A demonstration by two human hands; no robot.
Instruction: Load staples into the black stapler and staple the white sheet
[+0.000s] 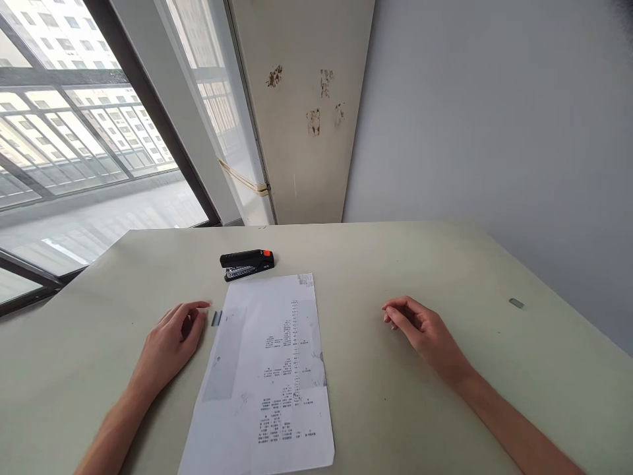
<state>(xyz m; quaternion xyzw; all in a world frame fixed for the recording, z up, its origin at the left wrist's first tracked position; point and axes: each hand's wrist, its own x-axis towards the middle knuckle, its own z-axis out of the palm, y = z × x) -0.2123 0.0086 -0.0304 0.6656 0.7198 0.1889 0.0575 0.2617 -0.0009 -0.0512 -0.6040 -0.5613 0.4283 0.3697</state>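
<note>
My left hand [173, 340] rests on the table just left of a printed paper sheet [267, 369], its index finger stretched out and nothing in its grasp. Right of the sheet, my right hand [422, 330] lies on the table with fingers loosely curled and the thumb against them; no object shows there. The white sheet lies flat, with rows of small dark text and a greyish patch on its left part. Just beyond its far edge is a black stapler [247, 264] with an orange piece on its right end, touched by neither hand.
The pale green table [356, 257] meets a grey wall [484, 119] on the right. A small grey strip [216, 318] lies at the sheet's left edge, another small grey piece [516, 303] far right. Behind stand a stained beige panel [301, 165] and a window [89, 132] with railings.
</note>
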